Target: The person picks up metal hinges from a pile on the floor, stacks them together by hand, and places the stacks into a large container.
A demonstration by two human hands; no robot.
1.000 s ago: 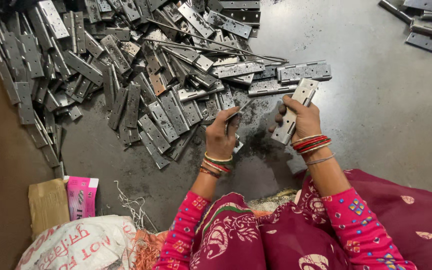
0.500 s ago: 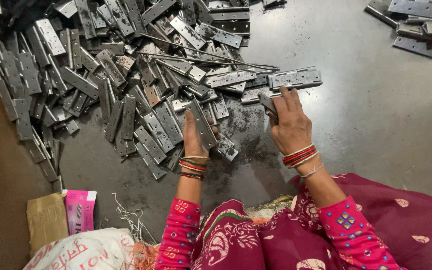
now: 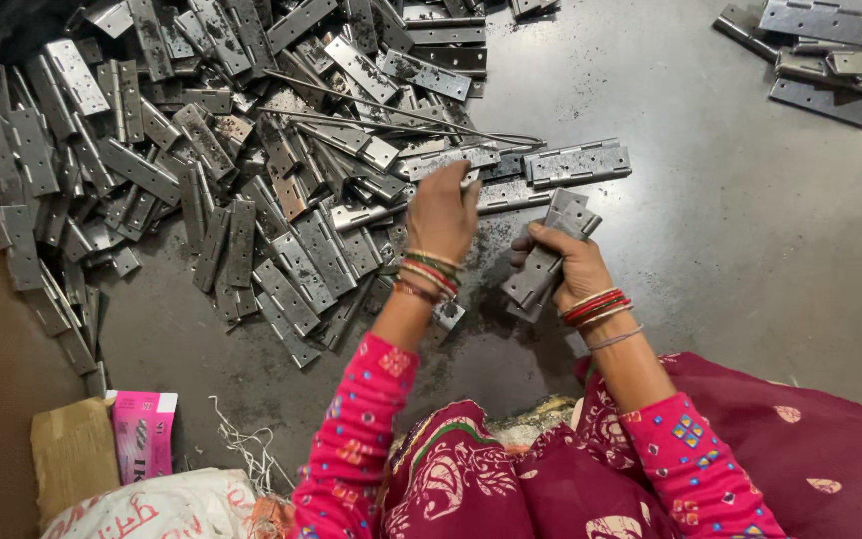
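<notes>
My right hand (image 3: 566,262) grips a folded grey metal hinge (image 3: 549,255), held upright and slightly tilted just above the dark floor. My left hand (image 3: 441,212) reaches forward into the edge of a big pile of metal hinges (image 3: 231,170); its fingers are closed around a thin metal rod or hinge piece (image 3: 466,170), and the fingertips are hidden behind the hand. Both wrists carry coloured bangles, and the sleeves are pink with a pattern. A long flat hinge (image 3: 579,163) lies just beyond the two hands.
A second, smaller heap of hinges (image 3: 830,55) lies at the far right. A pink packet (image 3: 142,431), a cardboard piece (image 3: 72,454) and a white sack (image 3: 162,507) sit at the lower left. Thin metal rods (image 3: 401,112) cross the pile. Maroon cloth (image 3: 770,449) covers my lap.
My right hand has drawn back toward me with the hinge in it. My left hand has moved forward from the pile's near edge to its right side and closed on a piece.
</notes>
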